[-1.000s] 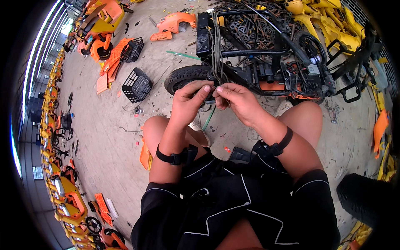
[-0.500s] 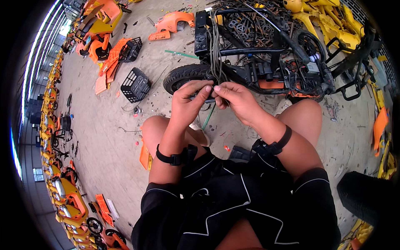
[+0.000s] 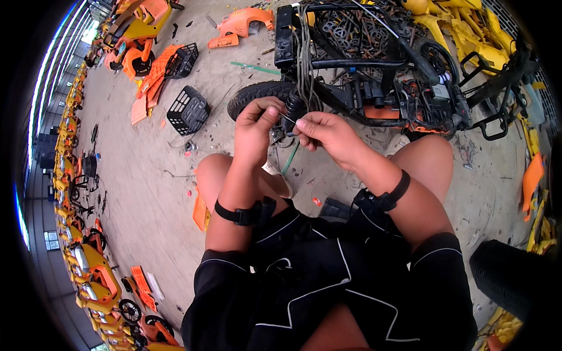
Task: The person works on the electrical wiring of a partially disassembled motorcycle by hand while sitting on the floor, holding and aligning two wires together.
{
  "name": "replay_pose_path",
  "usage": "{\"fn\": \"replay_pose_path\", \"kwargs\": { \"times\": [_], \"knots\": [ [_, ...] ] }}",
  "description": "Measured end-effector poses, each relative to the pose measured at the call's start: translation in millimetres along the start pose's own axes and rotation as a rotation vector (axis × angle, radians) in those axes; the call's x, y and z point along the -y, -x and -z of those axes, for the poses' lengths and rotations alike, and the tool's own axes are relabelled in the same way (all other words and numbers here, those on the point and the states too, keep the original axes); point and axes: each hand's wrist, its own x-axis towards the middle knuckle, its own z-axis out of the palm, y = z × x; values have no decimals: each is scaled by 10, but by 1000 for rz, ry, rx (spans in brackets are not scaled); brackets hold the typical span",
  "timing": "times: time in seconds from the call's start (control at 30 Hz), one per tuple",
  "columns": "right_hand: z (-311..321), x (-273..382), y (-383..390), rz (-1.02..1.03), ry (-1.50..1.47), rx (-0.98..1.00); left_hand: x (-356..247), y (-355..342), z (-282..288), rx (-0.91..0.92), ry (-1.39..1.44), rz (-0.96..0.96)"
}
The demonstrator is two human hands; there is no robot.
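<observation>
Both hands are up in front of a stripped black scooter frame lying on its side. My left hand is closed in a pinch, thumb against the bent fingers. Facing it, my right hand pinches too, its other fingers curled under. A thin dark wire spans the small gap between the fingertips; its ends are hidden in the fingers. Directly behind the hands is a black coil spring. A bundle of grey cables hangs over the frame, and a black tyre lies behind my left hand.
A black plastic basket and orange body panels lie on the concrete floor at the left. Metal parts are heaped behind the frame. Yellow panels pile up far right. Rows of yellow scooters line the left side.
My hands have moved slightly apart, the left one leftward and up. The thin wire now shows between them. The view has shifted a little.
</observation>
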Motion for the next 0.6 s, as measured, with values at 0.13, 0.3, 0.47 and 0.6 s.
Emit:
{"fn": "replay_pose_path", "kwargs": {
  "times": [0.13,0.3,0.47,0.6],
  "knots": [
    [47,-42,-27,-69,44,22,-24,-14,106,-61,260,70],
    [109,-79,-53,-124,116,81,-50,-66,270,-37,431,39],
    [216,-133,-66,-175,186,102,-194,-172,498,-113,429,-58],
    [319,-110,-81,-192,206,132,-493,-205,705,-205,393,-114]
  ]
}}
